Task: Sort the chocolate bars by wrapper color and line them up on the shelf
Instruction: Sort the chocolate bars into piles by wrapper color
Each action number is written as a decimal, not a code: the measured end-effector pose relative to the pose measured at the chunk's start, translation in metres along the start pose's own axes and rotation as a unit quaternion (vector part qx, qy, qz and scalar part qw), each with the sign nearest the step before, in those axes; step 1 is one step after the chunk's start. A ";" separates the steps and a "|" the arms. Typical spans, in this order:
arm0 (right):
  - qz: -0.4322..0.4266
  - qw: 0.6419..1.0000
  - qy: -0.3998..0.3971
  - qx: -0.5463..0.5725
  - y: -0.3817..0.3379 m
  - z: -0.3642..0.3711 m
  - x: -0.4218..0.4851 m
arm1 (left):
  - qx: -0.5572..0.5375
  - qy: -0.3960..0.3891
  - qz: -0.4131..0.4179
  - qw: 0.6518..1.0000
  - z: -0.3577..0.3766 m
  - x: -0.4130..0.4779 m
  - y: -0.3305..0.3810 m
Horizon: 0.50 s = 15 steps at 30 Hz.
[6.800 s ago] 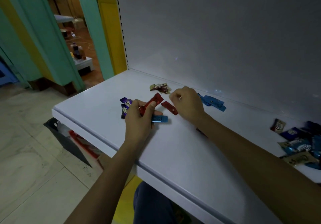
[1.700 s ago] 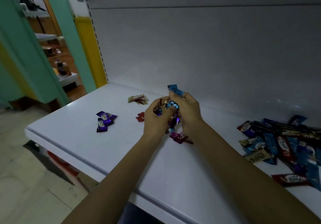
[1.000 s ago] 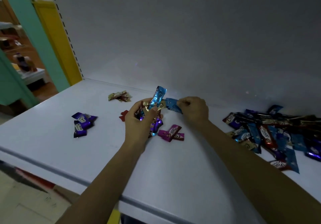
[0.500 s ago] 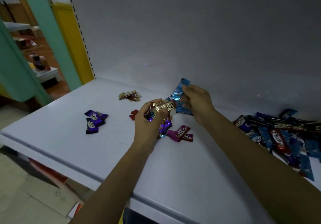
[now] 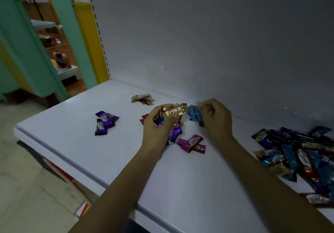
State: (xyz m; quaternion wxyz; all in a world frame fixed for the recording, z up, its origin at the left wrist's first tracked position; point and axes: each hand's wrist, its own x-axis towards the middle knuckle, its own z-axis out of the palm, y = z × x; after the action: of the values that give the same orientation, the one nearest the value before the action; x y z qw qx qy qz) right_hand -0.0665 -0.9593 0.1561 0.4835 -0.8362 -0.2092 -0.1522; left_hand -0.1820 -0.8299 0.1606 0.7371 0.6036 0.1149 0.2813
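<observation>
My left hand [image 5: 159, 126] grips a bunch of mixed chocolate bars [image 5: 174, 113], a gold one on top and purple ones hanging below. My right hand [image 5: 216, 118] hovers with curled fingers just right of the blue bars [image 5: 194, 114] lying near the back wall; whether it touches them is unclear. On the white shelf [image 5: 112, 153] lie sorted groups: purple bars [image 5: 104, 123] at left, gold bars [image 5: 142, 99] at the back, red bars [image 5: 143, 119] partly hidden by my left hand, and magenta bars [image 5: 192, 143] in front.
A big unsorted heap of bars [image 5: 296, 153] covers the shelf's right side. The grey back panel [image 5: 198, 43] rises behind. Left of the shelf are a yellow and green doorway [image 5: 79, 33] and tiled floor [image 5: 27, 187].
My right hand has lowered a blue bar onto the blue group by the back wall. My left hand keeps hold of its bunch, the gold bar now on top.
</observation>
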 end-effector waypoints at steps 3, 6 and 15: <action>0.051 0.972 -0.124 0.194 -0.035 -0.003 -0.004 | 0.010 -0.008 0.001 1.000 0.000 -0.002 0.000; 0.061 0.948 -0.194 0.246 -0.048 0.000 -0.007 | 0.010 -0.012 0.001 1.000 -0.002 -0.003 0.000; 0.103 0.951 -0.154 0.247 -0.048 0.008 -0.015 | 0.011 -0.015 -0.024 1.000 -0.003 -0.007 0.003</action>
State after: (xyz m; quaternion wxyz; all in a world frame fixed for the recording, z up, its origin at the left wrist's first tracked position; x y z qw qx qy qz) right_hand -0.1034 -0.9336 0.1809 0.6499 -0.7211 -0.2246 0.0852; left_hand -0.1901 -0.8309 0.1616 0.7385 0.6132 0.1215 0.2526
